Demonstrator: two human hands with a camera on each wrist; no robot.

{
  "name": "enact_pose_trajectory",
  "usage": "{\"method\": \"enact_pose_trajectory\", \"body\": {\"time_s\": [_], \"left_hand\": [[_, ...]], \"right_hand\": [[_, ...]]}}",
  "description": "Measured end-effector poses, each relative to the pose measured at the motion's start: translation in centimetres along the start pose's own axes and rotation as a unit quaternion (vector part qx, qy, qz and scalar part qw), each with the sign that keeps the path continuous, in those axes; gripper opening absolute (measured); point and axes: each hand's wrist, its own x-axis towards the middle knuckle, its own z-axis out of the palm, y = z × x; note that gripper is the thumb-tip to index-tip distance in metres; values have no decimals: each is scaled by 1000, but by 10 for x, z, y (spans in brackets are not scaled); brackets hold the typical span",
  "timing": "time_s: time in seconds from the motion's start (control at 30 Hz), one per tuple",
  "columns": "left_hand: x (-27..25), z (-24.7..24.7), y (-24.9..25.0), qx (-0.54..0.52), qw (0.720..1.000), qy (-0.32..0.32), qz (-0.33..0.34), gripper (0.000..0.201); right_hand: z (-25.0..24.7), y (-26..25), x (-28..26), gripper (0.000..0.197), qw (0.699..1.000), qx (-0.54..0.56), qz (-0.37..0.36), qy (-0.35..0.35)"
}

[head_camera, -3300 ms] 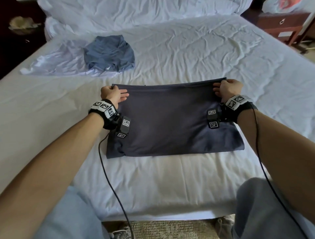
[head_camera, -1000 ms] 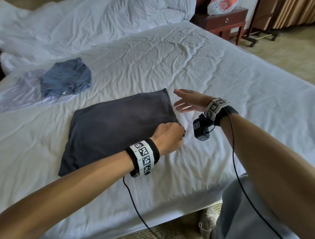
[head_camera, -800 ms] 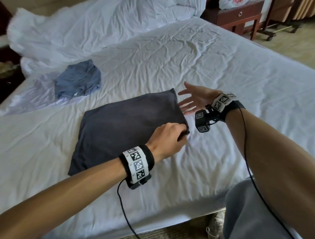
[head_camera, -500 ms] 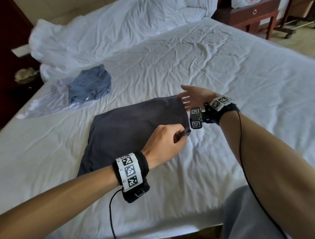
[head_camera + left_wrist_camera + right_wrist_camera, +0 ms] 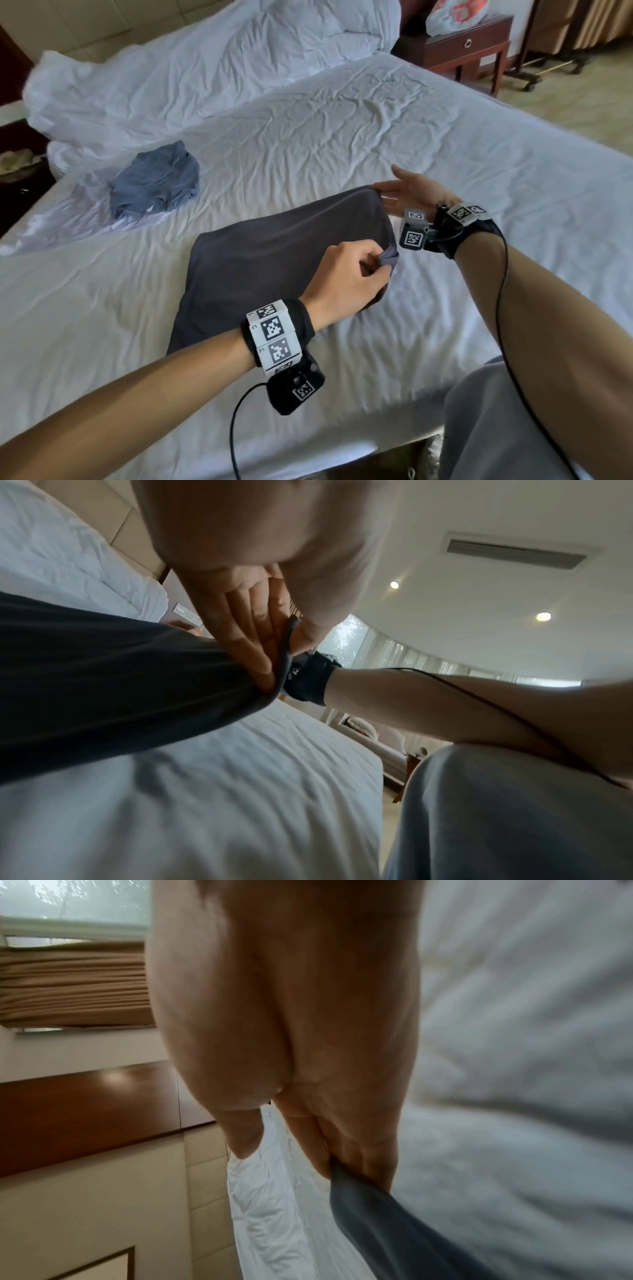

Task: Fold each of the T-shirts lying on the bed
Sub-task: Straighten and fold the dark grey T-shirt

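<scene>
Matt dark cloth T-shirt [image 5: 274,253] on a creased white cotton sheet [image 5: 342,130]; glossy wooden nightstand [image 5: 466,51].

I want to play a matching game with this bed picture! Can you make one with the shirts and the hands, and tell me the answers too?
Things:
1. dark grey T-shirt
2. blue T-shirt
3. left hand
4. right hand

States:
A. crumpled in a heap, far left on the bed
B. pinches the near right corner of a shirt
C. half folded, right edge lifted off the sheet
D. at the far right corner of a shirt, fingers nearly straight

Pairs: 1-C, 2-A, 3-B, 4-D
</scene>
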Motion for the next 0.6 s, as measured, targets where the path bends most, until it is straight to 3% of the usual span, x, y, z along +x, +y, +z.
{"method": "enact_pose_trajectory", "body": {"time_s": [0.13, 0.27, 0.43, 0.6], "left_hand": [[-1, 14, 11, -59, 998, -1, -35, 11], [-18, -4, 6, -119, 988, 16, -99, 11], [-56, -59, -1, -191, 964, 72, -171, 14], [-108, -126, -21, -210, 941, 158, -213, 12]], "right_hand": [[-21, 0, -17, 59, 1000, 4, -2, 16], [-5, -2, -19, 55, 1000, 12, -21, -2], [62, -13, -5, 49, 996, 53, -67, -11], [162, -2, 1, 40, 994, 20, -76, -80]]}}
